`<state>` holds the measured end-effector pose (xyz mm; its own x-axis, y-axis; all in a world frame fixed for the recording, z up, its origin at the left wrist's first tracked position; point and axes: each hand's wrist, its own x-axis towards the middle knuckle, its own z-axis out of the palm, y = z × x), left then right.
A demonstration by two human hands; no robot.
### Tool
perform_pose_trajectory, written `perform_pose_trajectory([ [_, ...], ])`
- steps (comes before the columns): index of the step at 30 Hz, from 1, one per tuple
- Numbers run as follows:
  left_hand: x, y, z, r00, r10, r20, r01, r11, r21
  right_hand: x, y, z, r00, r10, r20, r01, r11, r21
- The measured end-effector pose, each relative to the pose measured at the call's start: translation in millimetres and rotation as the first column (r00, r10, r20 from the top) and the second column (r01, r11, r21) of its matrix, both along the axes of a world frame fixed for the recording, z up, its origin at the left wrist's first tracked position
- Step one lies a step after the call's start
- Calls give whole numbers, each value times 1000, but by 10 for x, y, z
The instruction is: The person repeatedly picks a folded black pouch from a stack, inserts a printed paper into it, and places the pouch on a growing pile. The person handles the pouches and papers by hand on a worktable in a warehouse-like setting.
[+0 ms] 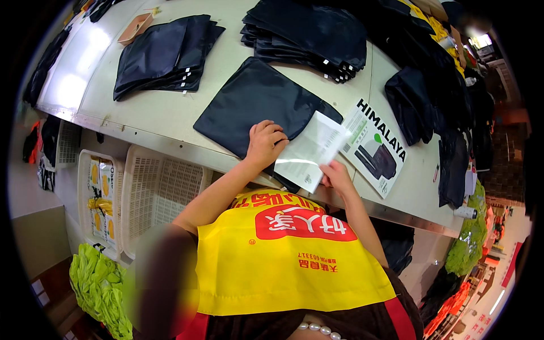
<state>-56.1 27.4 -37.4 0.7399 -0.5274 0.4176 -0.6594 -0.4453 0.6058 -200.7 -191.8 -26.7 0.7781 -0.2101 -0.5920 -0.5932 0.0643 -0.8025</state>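
My left hand (265, 143) rests in a loose fist on the dark fabric bag (255, 105) lying flat on the worktop (153, 116), at the bag's near edge. My right hand (335, 174) pinches the near corner of a white printed sheet (311, 150) lying across the bag's right corner. The sheet looks light and floppy, best held by its edge; the bag seems soft and slippery. 2 stacks of similar bags (164, 54) sit beyond it.

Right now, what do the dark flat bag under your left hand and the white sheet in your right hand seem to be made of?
The dark flat bag looks like thin woven synthetic cloth, navy and matte with a faint sheen; it lies limp with soft creases. The white sheet looks like glossy printed paper or thin film: it reflects light and bends stiffly. I cannot tell which.
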Motion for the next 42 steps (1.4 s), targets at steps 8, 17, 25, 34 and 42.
perform_pose_trajectory([
  [8,291,32,-147,992,-74,-105,60,990,-129,1043,435,-47,981,-180,75,150,943,296],
  [17,363,-191,-78,998,-36,51,32,996,87,1151,543,15,973,229,17,-128,604,-787],
  [25,259,-201,-42,981,-91,172,32,947,319,1101,221,106,998,59,-15,-48,620,-783],
  [34,288,-240,-15,985,-102,138,38,915,401,675,234,387,866,-62,496,349,785,-512],
  [42,151,266,36,978,0,-208,-21,995,-99,612,397,165,992,-63,111,105,901,-420],
])
